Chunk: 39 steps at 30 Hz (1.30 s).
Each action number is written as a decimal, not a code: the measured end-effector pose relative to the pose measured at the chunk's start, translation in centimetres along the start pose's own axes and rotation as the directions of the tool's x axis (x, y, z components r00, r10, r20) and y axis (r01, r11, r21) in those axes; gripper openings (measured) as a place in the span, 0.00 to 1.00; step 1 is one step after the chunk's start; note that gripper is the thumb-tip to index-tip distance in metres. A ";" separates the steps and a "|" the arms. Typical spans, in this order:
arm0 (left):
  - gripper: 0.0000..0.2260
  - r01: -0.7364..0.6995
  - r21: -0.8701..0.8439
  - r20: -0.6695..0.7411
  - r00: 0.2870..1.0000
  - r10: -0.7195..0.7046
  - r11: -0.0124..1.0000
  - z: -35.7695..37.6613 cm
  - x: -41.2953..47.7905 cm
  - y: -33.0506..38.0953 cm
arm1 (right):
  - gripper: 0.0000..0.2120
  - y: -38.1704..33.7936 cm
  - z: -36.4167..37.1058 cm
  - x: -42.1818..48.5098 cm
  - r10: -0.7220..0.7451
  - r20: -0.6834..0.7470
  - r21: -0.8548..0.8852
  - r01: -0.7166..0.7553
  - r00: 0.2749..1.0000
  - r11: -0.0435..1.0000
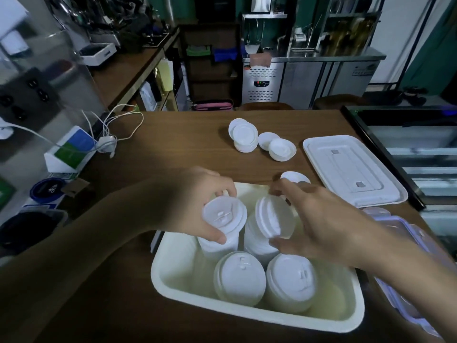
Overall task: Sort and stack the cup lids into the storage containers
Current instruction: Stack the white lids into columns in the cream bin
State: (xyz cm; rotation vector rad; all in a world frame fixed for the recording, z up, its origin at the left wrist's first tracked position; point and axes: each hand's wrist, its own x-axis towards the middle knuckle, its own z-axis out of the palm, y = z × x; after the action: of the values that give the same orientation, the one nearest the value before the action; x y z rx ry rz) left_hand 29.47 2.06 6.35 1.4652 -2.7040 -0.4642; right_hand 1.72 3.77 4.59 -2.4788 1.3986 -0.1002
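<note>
A cream storage container (247,314) stands near the table's front edge with several stacks of white cup lids in it. My left hand (197,199) grips the top of the back-left lid stack (223,219). My right hand (319,224) holds a tilted bunch of lids (272,219) over the back-right stack. Two front stacks (239,276) (291,278) stand upright in the container. Loose lids (243,138) (282,148) lie in small piles farther back on the wooden table, and one more lid (294,177) peeks out behind my right hand.
The container's white cover (351,169) lies flat at the right. A clear lid with lilac clips (405,243) sits under my right forearm. A white charger with cables (106,143) and a blue-green card stand (71,149) are at the left.
</note>
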 end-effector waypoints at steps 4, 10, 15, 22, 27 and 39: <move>0.34 0.051 0.178 0.056 0.996 -0.062 0.983 1.4 0.6 -0.1 | 0.35 -1.4 0.9 0.6 -0.014 0.051 -0.188 0.024 0.999 0.982; 0.35 0.065 0.247 0.166 0.980 -0.108 0.967 2.1 1.4 -0.5 | 0.31 -1.2 1.7 1.1 -0.015 0.081 -0.228 0.033 0.997 0.973; 0.34 0.083 0.152 0.246 0.962 -0.119 0.985 1.2 2.2 -1.1 | 0.25 -0.1 1.7 1.2 -0.026 0.115 -0.108 0.038 0.993 0.993; 0.36 0.096 0.203 0.279 0.948 -0.152 0.975 2.5 3.4 -0.6 | 0.27 -0.4 2.1 2.4 0.020 0.184 -0.124 0.003 0.983 0.992; 0.36 0.100 0.214 0.280 0.947 -0.159 0.972 3.4 3.3 -0.8 | 0.28 -0.8 2.3 2.7 0.031 0.172 -0.118 -0.011 0.985 0.993; 0.27 -0.142 0.085 0.108 0.985 0.132 0.986 -1.3 5.1 -0.4 | 0.23 2.9 -0.4 1.6 -0.133 -0.257 0.158 0.178 0.957 0.971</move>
State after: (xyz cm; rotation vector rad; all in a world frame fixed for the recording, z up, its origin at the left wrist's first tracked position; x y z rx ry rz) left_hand 27.23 -2.67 6.94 1.2965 -2.9194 -0.4228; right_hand 0.07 0.95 3.98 -2.4839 1.2162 -0.5599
